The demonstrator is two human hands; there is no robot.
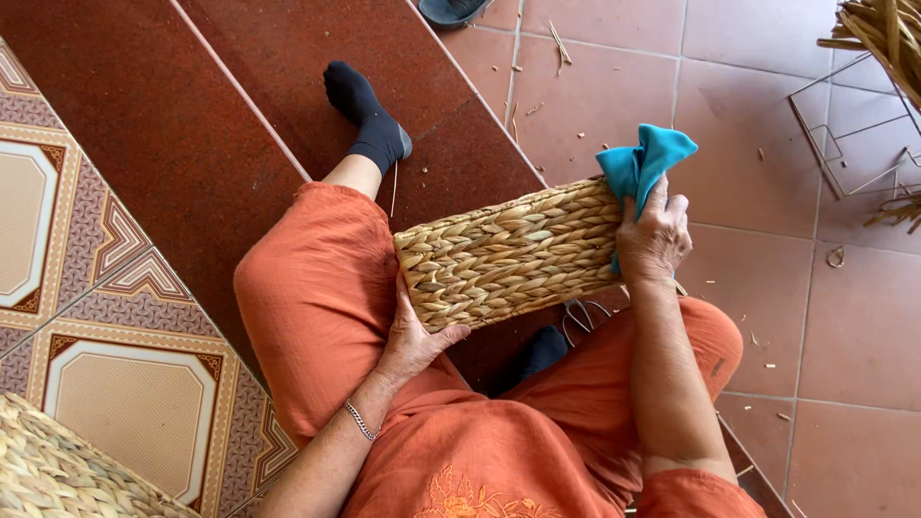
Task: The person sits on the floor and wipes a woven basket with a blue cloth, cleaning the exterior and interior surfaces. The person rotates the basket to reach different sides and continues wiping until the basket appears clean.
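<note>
Bracing woven basket (508, 254) with left hand (413, 336) clasped underneath; right hand (654, 235) fingers pinch teal cloth (638, 163); firm, even strokes advisable.

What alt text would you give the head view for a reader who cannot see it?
A seated person in orange clothes holds a woven straw basket on their lap, the left hand gripping its near end and the right hand pressing a teal cloth against its far end. Straw scraps and a wire frame lie on the tiled floor.

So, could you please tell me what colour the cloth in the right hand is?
The cloth is turquoise blue, seen clearly in the head view.
</note>
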